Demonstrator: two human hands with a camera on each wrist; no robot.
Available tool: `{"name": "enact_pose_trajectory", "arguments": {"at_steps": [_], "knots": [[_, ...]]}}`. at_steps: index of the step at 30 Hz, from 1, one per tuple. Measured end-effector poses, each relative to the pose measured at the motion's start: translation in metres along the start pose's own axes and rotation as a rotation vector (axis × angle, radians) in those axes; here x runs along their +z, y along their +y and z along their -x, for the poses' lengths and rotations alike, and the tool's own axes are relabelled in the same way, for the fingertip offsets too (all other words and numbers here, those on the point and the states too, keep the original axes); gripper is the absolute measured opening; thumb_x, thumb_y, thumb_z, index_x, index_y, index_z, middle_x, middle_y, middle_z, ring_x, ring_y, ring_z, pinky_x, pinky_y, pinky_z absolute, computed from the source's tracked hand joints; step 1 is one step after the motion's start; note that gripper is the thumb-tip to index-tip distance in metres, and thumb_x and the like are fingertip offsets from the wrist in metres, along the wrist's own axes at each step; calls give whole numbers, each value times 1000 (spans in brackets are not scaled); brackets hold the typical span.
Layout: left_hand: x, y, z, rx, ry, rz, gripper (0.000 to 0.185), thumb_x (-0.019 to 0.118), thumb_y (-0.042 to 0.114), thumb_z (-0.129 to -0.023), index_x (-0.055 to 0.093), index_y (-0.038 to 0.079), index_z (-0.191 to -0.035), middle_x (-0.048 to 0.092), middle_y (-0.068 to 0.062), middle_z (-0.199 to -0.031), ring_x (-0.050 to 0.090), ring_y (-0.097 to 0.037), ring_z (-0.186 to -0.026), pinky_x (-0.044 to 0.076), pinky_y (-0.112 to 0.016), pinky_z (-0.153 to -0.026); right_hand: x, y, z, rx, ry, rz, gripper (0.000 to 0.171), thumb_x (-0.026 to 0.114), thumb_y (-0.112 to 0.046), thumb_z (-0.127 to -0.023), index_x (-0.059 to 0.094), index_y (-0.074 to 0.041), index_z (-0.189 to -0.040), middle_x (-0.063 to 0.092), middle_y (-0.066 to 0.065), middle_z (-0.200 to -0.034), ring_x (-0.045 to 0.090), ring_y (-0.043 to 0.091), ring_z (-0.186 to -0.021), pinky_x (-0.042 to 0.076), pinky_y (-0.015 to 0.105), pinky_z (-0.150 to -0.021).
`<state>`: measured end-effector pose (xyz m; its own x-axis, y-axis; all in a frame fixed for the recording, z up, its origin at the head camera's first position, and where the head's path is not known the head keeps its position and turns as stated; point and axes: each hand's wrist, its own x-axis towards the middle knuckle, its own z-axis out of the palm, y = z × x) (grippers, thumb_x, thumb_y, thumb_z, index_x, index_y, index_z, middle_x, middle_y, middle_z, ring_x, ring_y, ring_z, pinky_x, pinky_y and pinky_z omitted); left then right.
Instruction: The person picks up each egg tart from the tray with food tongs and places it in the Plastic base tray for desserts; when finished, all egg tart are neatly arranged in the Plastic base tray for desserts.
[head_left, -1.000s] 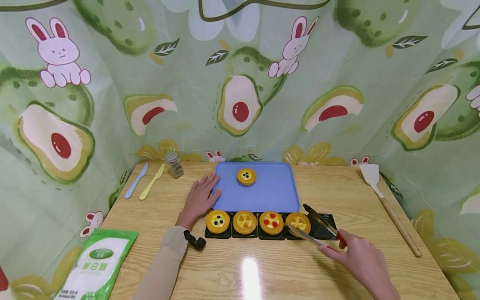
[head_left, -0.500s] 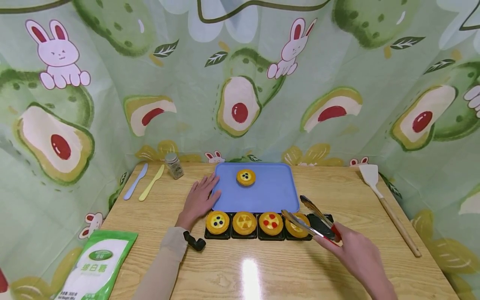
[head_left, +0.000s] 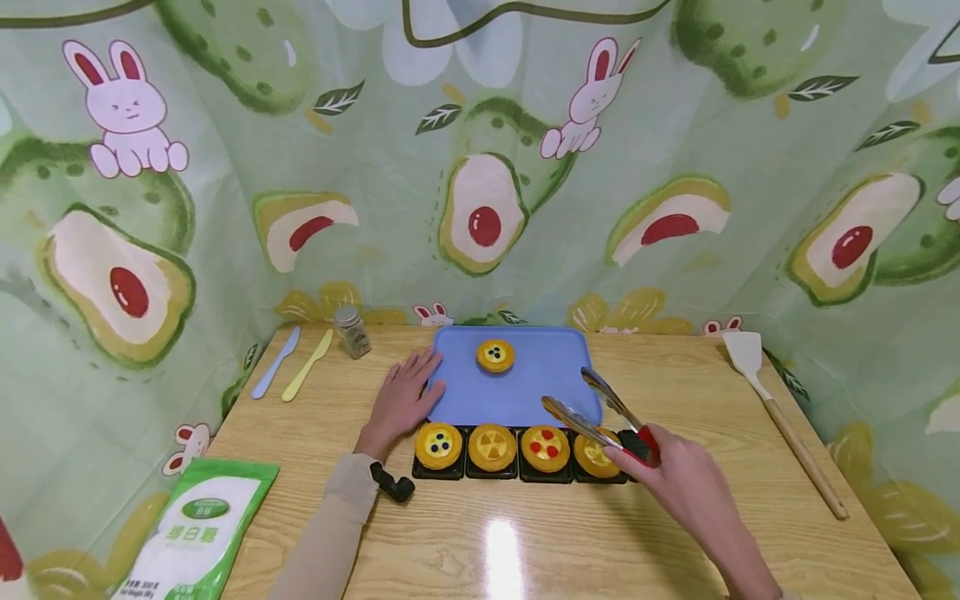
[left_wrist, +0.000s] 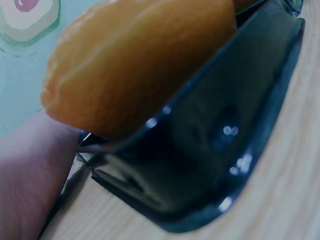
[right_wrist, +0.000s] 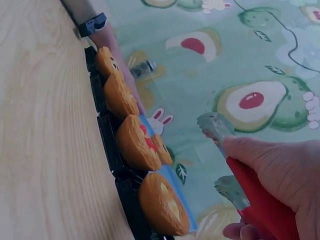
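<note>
My right hand [head_left: 690, 479] grips red-handled metal tongs [head_left: 581, 422]. Their arms stand spread with nothing between the tips, which overlap the front right corner of the blue tray [head_left: 525, 392] in the head view. My left hand [head_left: 401, 402] lies flat with straight fingers at the tray's left edge. One egg tart with dark berries [head_left: 495, 357] sits in the tray. In front, a row of black plastic cups bears a berry tart [head_left: 438, 446], a tart with yellow wedges [head_left: 492, 448], a red-topped tart [head_left: 544, 448] and another wedge-topped tart [head_left: 595, 458], partly behind the tongs.
A black cup [head_left: 637, 446] at the row's right end is mostly hidden by my right hand. Blue [head_left: 276, 362] and yellow knives [head_left: 307, 365] and a shaker [head_left: 352, 332] lie back left. A sugar bag [head_left: 202, 525] is front left, a white spatula [head_left: 783, 417] far right.
My right hand has carried the tongs left and forward, from the right-hand cups to over the tray's front right corner. The left hand has stayed in place.
</note>
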<state>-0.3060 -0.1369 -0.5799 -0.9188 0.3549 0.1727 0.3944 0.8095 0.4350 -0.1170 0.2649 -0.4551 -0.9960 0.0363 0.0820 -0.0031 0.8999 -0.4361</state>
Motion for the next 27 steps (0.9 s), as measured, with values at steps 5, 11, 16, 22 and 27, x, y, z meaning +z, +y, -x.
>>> {"name": "enact_pose_trajectory", "arguments": {"at_steps": [5, 11, 16, 22, 27], "knots": [[-1, 0, 0, -8, -8, 0, 65, 41, 54, -110, 31, 24, -166, 24, 2, -173, 17, -30, -161, 10, -58, -128, 4, -4, -12, -63, 44, 30, 59, 70, -68, -90, 51, -14, -76, 41, -2, -59, 38, 15, -50, 28, 30, -49], [-1, 0, 1, -14, -17, -1, 65, 40, 55, -110, 30, 25, -166, 22, 3, -173, 16, -29, -161, 9, -56, -128, 10, -6, -29, -131, 45, 33, 59, 74, -63, -90, 48, -13, -74, 35, -3, -59, 32, 13, -49, 24, 28, -48], [-1, -1, 1, -11, -11, 8, 64, 41, 53, -110, 31, 23, -166, 23, 2, -173, 17, -29, -161, 9, -57, -128, 17, -6, -46, -207, 16, 18, 52, 79, -53, -90, 52, -10, -80, 39, -2, -62, 35, 12, -51, 27, 26, -48], [-1, -1, 1, -16, -18, 0, 65, 41, 54, -110, 30, 24, -166, 21, 3, -173, 16, -28, -161, 8, -56, -129, 25, -8, -70, -283, 11, 73, 50, 77, -55, -91, 58, -8, -87, 44, -2, -64, 38, 13, -50, 28, 27, -46], [-2, -2, 0, -14, -25, -4, 65, 39, 56, -110, 29, 25, -167, 20, 6, -173, 15, -27, -161, 9, -56, -128, 32, -12, -91, -303, 1, 97, 56, 74, -62, -90, 55, -10, -82, 41, -2, -62, 39, 14, -49, 29, 29, -46]]}}
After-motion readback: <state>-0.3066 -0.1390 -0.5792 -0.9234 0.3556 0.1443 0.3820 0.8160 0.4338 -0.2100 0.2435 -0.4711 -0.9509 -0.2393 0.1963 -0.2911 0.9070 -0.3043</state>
